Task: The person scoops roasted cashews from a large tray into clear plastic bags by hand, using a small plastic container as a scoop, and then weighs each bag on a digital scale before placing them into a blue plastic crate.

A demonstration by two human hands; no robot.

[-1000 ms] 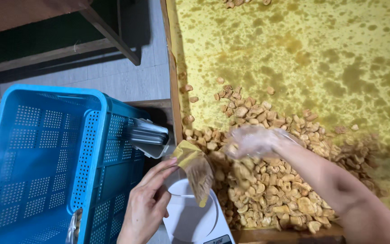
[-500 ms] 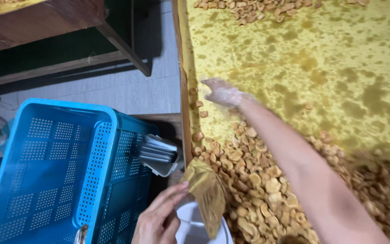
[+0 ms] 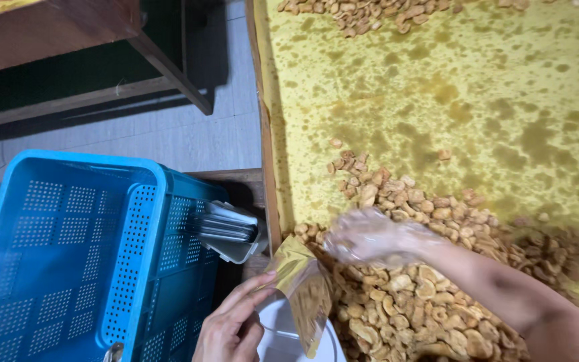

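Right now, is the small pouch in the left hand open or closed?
Open. The pouch has its gold-lined mouth spread toward the gloved right hand, and fried snack pieces show through its clear side. The left hand holds its edge.

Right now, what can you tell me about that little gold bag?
The gold bag is a small pouch with a shiny golden back and a clear front, likely plastic film. It is partly filled with pale brown snack pieces. Its mouth points up and looks open, and it hangs tilted above a white round dish. The left hand holds it by its edge. The right hand, in a thin clear glove, is close beside its top.
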